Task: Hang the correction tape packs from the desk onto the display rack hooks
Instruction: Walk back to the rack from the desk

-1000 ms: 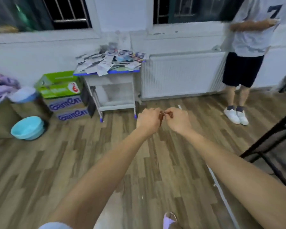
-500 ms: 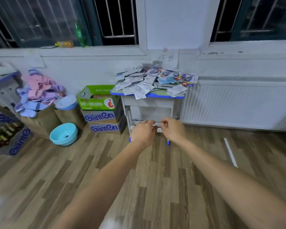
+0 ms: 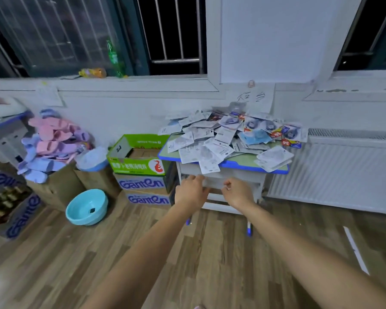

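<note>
- Both forearms reached out over the wood floor [image 3: 54, 264], pretty much side by side.
- The left hand [image 3: 191, 192] was out in front of the desk's lower shelf, fingers loose and a bit spread, holding nothing as far as I could see.
- The right hand [image 3: 237, 191] sat just beside it with fingers loosely curled, thumb and forefinger close together. Couldn't tell if anything tiny was between them, looked empty to me.
- Right past the hands was the small desk [image 3: 274, 169], white frame, green top with a blue edge, up against the wall.
- The correction tape packs [image 3: 223, 137] were dumped in a messy pile all over the desktop, a few hanging over the front edge. Neither hand was touching them.
- Left of the desk: a green carton [image 3: 138, 161] stacked on two Ganten boxes [image 3: 143, 184], and a light blue basin [image 3: 87, 207] on the floor.
- Further left, a cardboard box heaped with pink and purple slippers [image 3: 51, 141].
- Right of the desk, a white radiator [image 3: 343, 172] along the wall.
- At the back, a green bottle [image 3: 113, 58] stood on the window sill in front of barred windows.
</note>
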Available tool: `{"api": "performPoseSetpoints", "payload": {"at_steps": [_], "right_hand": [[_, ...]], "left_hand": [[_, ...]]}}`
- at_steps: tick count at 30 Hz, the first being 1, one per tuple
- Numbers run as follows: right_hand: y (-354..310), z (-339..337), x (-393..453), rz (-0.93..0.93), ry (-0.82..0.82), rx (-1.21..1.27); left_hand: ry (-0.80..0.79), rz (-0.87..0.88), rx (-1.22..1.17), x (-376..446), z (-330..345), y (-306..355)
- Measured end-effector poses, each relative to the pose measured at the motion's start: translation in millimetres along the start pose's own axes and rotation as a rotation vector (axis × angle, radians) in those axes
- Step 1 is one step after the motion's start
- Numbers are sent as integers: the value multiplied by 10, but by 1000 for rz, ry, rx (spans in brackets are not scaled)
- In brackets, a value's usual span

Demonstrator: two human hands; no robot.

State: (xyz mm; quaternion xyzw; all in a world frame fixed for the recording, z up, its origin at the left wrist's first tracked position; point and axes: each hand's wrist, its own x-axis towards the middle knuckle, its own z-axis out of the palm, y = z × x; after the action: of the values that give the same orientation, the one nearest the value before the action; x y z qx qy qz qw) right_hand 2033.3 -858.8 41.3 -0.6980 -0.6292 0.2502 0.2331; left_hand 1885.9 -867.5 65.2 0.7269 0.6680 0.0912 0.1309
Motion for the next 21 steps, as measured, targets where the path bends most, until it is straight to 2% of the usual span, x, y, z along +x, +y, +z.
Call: {"api": "performPoseSetpoints", "payload": {"at_steps": [4, 14, 21], "right_hand": [[-123, 194, 778, 92, -28, -13], [-313, 687, 2277, 153, -148, -3], [-469, 765, 3549, 74, -31, -28]], "left_hand": [[-37, -18, 11, 774, -119, -326], [-122, -102, 25, 2257, -113, -907], [-198, -126, 64, 3444, -15, -1162]]}}
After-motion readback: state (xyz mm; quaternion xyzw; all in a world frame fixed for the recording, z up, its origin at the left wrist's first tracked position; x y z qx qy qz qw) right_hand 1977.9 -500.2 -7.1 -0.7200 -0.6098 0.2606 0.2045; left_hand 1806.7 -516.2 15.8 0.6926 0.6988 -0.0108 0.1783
